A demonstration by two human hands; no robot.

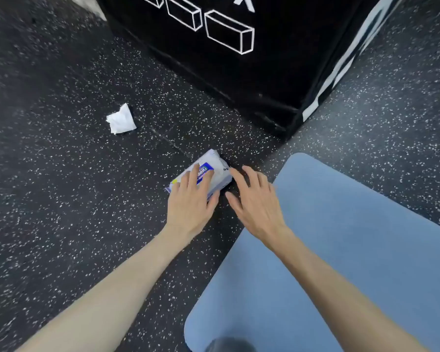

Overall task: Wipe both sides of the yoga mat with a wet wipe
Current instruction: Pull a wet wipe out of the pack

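A blue yoga mat (341, 250) lies flat on the speckled floor at the lower right. Just off its far-left corner sits a white pack of wet wipes (214, 163) with a blue label. My left hand (191, 199) rests on top of the pack with straight fingers, its thumb along the pack's near edge. My right hand (254, 199) hovers spread beside the pack's right end, its fingertips close to the pack; contact is unclear. A crumpled white wipe (121, 120) lies on the floor to the upper left, apart from both hands.
A large black box (239, 72) with white line drawings stands just beyond the pack and the mat's corner. Dark speckled rubber floor (61, 186) surrounds everything. A dark rounded shape (229, 345) shows at the bottom edge on the mat.
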